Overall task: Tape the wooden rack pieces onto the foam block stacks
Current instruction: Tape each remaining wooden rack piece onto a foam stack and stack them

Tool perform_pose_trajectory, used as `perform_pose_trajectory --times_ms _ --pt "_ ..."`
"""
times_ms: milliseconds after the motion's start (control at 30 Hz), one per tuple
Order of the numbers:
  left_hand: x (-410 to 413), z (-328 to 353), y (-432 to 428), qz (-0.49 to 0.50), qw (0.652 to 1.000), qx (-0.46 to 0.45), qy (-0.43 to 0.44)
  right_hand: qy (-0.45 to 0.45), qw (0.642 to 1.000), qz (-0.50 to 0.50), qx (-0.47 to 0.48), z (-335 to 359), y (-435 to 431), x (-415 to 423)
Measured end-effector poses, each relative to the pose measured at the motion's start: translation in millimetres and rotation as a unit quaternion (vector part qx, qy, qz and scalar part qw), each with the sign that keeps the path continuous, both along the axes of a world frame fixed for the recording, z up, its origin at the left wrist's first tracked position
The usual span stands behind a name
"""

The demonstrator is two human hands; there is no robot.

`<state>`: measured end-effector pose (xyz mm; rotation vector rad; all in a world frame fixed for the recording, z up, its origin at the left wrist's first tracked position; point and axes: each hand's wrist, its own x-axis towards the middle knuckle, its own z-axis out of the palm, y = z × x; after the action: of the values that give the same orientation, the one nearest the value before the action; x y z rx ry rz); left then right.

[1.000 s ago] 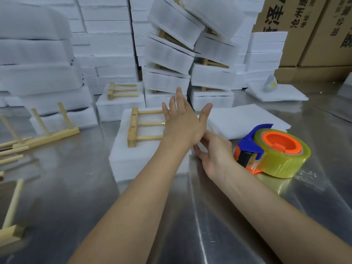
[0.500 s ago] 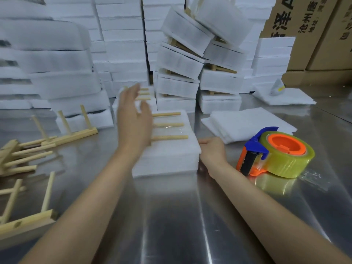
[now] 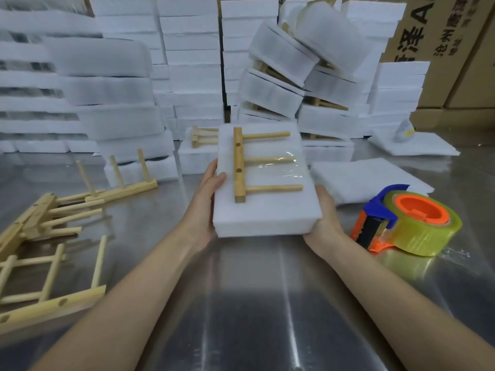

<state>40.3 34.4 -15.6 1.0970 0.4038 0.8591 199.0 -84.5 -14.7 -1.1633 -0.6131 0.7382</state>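
**Both hands are gripping the taped foam block stack at centre frame.**

We are observing the left hand (image 3: 207, 199) clasping the left side of the foam block stack (image 3: 267, 212), thumb lying on its top face and fingers curling out of sight below. The right hand (image 3: 325, 218) is cupping the stack's lower right corner, fingers hidden under it. The wooden rack piece (image 3: 239, 167) is lying flat on top of the stack, and a clear tape strip (image 3: 281, 167) is crossing its middle peg. We cannot tell whether the stack is touching the counter (image 3: 254, 303). The tape dispenser (image 3: 409, 220) is resting on the counter at right of frame, just beside the right hand. Loose rack pieces (image 3: 53, 215) are lying at left of frame. Finished foam stacks (image 3: 192, 62) are standing along the top of the frame.
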Motion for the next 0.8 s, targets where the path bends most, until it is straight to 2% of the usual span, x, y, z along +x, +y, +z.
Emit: perform_pose_trajectory --times_ms 33,67,133,267,367,533,700,800 --pt "0.0 3.5 -2.4 -0.003 1.000 -0.005 -0.022 0.085 0.994 0.061 0.045 4.3 -2.0 -3.5" --pt "-0.5 7.4 -4.5 -0.001 0.999 -0.014 -0.036 0.132 0.984 0.100 0.063 11.0 -5.6 -9.2" --pt "-2.1 10.8 -7.8 0.015 0.999 -0.029 -0.031 0.124 0.982 0.135 0.050 18.1 -13.1 -14.6" --pt "0.3 7.1 -14.8 0.056 0.998 0.004 0.005 0.111 0.984 0.140 0.023 18.4 -17.6 -12.8" --pt "0.5 8.3 -17.1 0.038 0.999 -0.015 0.019 0.128 0.981 0.145 0.015 17.1 -21.2 -12.0" --pt "-2.6 0.2 -11.8 -0.024 0.992 -0.120 0.012 0.122 0.981 0.152 0.013 13.0 -17.2 -14.8" --pt "-5.3 -0.3 -9.8 -0.044 0.993 -0.105 0.039 0.106 0.983 0.150 0.018 5.9 -17.4 -11.2" --pt "-4.5 -2.8 -7.7 -0.049 0.994 -0.096 0.023 0.132 0.977 0.163 0.029 5.3 -17.0 -12.8"
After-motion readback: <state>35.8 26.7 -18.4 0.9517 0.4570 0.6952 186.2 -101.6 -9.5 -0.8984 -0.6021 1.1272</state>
